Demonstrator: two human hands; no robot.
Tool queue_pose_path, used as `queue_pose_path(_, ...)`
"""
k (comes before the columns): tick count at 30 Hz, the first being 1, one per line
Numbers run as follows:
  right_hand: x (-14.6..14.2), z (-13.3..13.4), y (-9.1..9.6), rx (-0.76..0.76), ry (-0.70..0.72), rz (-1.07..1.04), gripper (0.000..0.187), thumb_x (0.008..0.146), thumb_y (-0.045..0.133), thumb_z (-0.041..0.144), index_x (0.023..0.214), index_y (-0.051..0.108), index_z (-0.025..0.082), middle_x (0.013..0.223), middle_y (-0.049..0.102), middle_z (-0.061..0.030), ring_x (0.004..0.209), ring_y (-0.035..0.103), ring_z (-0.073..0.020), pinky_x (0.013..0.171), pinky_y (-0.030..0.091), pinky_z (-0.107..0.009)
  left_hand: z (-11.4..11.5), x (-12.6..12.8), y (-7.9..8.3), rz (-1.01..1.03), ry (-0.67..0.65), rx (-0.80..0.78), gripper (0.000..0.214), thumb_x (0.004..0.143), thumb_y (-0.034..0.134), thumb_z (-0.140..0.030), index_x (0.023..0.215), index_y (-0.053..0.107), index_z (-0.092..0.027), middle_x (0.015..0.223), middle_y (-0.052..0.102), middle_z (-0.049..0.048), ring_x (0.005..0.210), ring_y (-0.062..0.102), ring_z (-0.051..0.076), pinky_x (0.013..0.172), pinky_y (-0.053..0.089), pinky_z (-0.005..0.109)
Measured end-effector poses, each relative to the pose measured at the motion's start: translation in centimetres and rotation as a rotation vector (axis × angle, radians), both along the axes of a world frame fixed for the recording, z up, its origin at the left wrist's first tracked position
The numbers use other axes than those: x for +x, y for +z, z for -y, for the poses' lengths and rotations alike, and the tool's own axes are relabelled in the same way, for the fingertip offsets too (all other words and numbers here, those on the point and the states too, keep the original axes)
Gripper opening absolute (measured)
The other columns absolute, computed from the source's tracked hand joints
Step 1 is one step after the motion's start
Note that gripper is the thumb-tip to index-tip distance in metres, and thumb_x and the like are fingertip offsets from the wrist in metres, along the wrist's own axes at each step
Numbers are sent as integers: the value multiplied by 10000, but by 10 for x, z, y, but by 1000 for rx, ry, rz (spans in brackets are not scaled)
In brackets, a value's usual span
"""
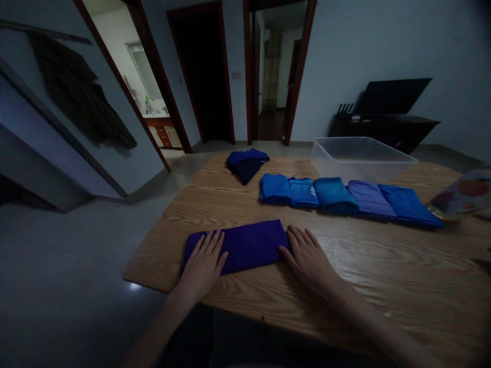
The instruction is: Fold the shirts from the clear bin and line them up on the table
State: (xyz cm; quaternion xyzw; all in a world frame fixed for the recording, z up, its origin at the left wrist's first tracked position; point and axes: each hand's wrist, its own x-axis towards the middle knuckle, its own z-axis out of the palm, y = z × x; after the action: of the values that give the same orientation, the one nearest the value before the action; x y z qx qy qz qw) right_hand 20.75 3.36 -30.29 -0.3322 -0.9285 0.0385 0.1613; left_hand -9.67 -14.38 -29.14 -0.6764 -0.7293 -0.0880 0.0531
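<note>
A dark purple cloth, folded into a long flat rectangle, lies on the wooden table near its front edge. My left hand rests flat on the cloth's left end, fingers stretched out. At the right end, my right hand lies with its fingers extended, thumb and fingertips touching the cloth's short edge. Neither hand grips anything. Beyond them is a row of folded cloths in blue, teal and lavender, among them a teal one and a lavender one. A crumpled dark blue cloth sits at the far left of the table.
An open clear plastic bin stands behind the row. On the right is a blurred patterned bag or package. The wooden table ends at the left and front. A dark cabinet with a screen stands against the back wall.
</note>
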Motion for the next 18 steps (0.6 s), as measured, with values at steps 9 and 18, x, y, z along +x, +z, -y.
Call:
queue_pose_path(9,-25,-14,2,-216,68,-148,319,1054,537,302,1301,616,117,1472,590,-235,1376,558,-338,1195,438,-504,-48,10,15,103,-121,-89,621,1091,461,-514,1620,491,-190,1662,491,167,1554,447,375,1272,355,606)
queue_pose_path(18,65,-68,32,-472,-125,-425,277,992,551,414,1163,594,201,1078,743,-126,1007,713,-308,940,576,-485,-134,72,48,158,-252,-48,652,999,639,-599,1483,602,-164,1515,618,205,1402,576,402,1184,443,557)
